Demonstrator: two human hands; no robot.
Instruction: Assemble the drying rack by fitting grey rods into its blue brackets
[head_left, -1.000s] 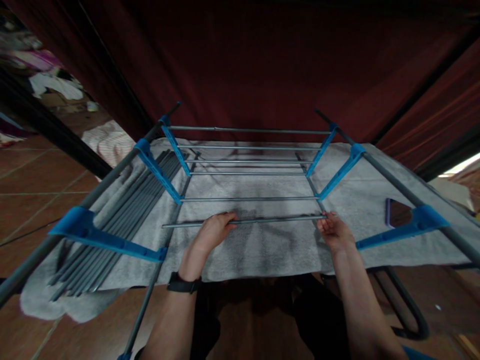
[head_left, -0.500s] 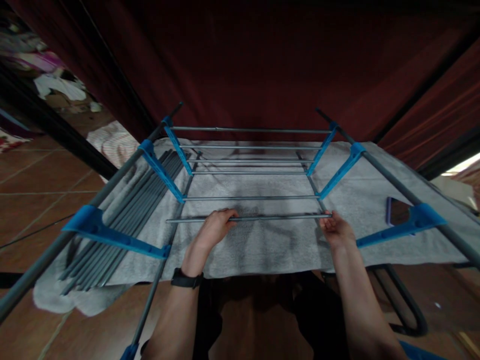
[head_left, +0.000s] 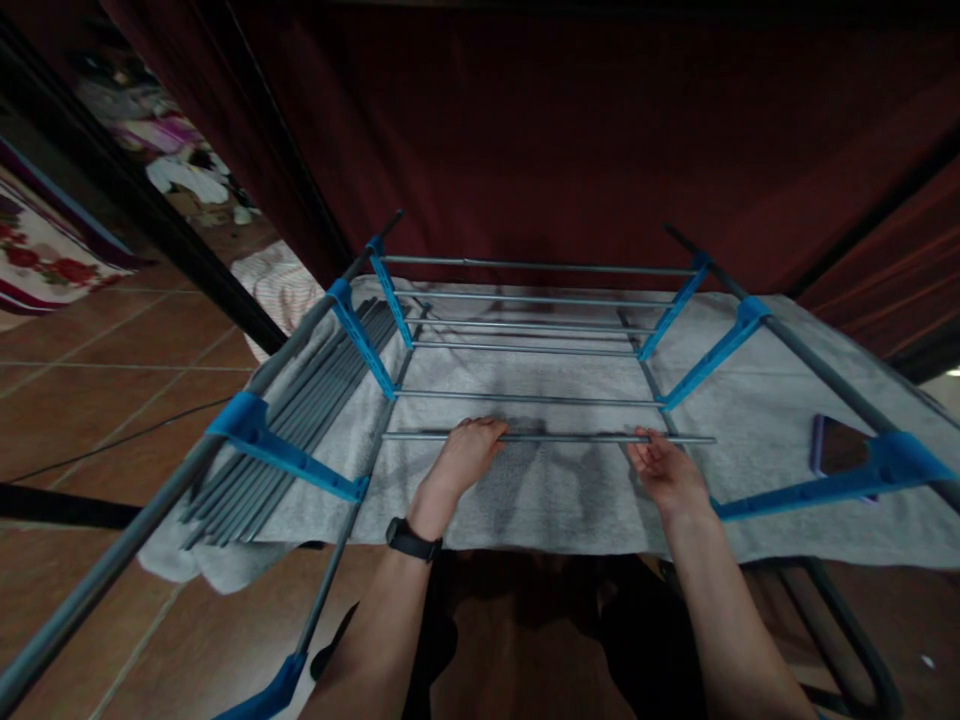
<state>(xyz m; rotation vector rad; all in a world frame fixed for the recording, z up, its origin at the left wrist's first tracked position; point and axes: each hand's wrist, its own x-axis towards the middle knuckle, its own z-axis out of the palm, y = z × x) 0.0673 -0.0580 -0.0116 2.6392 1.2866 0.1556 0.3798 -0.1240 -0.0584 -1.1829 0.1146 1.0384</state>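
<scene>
Both hands grip one thin grey metal rod (head_left: 570,438), held level across the near part of a rack frame. My left hand (head_left: 474,450) is wrapped over its left half, and a black watch sits on that wrist. Toward the rod's right end, my right hand (head_left: 661,465) pinches it between thumb and fingers, with the end sticking out past the hand. Behind the hands, several grey rods (head_left: 525,400) span between blue plastic brackets (head_left: 365,340) on the left and blue brackets (head_left: 712,355) on the right. The brackets join thicker side poles (head_left: 289,350).
A bundle of loose grey rods (head_left: 307,425) lies at the left on the grey cloth (head_left: 540,510). A phone (head_left: 840,447) rests on the cloth at the right, partly behind a bracket. Dark red curtain (head_left: 525,140) hangs behind. A black metal frame (head_left: 847,630) stands lower right.
My right hand has slid inward along the rod, so more of its right end now shows beyond the fingers. My left hand still holds it. The view has turned slightly left.
</scene>
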